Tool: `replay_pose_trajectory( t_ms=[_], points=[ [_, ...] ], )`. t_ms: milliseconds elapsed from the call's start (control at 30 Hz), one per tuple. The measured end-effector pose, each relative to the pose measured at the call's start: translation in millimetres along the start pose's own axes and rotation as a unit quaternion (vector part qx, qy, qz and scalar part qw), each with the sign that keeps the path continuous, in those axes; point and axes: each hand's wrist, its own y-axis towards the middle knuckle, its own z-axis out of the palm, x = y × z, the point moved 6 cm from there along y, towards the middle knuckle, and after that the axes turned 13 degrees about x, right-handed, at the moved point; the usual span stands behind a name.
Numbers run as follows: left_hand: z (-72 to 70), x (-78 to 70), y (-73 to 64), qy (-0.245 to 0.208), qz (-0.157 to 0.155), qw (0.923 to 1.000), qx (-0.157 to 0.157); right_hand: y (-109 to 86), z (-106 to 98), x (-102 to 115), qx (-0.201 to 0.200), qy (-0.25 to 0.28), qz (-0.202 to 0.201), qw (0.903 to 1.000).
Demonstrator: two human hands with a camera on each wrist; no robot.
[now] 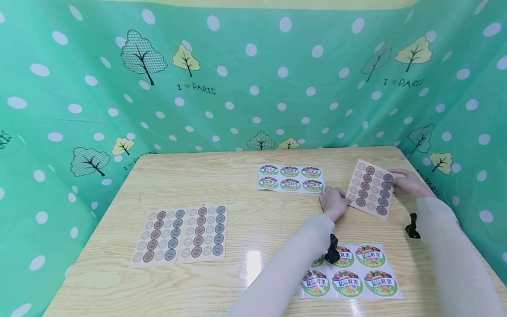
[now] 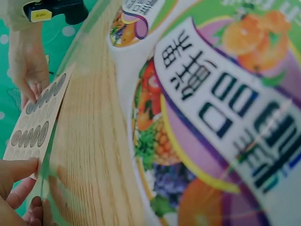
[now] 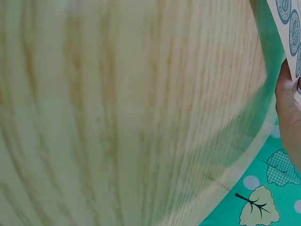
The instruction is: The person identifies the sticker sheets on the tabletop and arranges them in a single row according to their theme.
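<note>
A tan sheet of round stickers (image 1: 369, 189) is held tilted over the right part of the table, printed with columns of pale, brown and dark circles. My right hand (image 1: 409, 182) pinches its right edge, the thumb on the printed face. On the lower left edge, my left hand (image 1: 334, 202) grips the sheet between thumb and fingers, as the left wrist view shows with the thumb over the sticker sheet (image 2: 35, 127). Only part of the right hand (image 3: 289, 117) and the sheet's edge appear in the right wrist view.
Two similar tan sticker sheets (image 1: 203, 233) lie side by side on the table's left. A white sheet of oval fruit stickers (image 1: 291, 178) lies at the back. Another fruit sticker sheet (image 1: 348, 284) is in front, partly under the left forearm. Green patterned cloth (image 1: 253, 105) surrounds the wooden table (image 1: 190, 180).
</note>
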Motion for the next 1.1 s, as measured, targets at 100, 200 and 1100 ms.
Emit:
replay_pose_trajectory(
  t_ms=[100,200,1100],
  points=[
    [-1.9,2.0,0.7,-0.046,-0.002,0.999,0.0,-0.4,0,-1,0.0,0.016,0.001,0.9999],
    [-2.6,4.7,3.3,-0.12,-0.009,0.9927,0.008,-0.6,1,-1,0.006,0.027,-0.001,0.9996],
    [1.3,13.6,0.1,-0.582,-0.045,0.8109,0.046,-13.6,10,24,0.06,0.175,-0.059,0.9809]
  ],
)
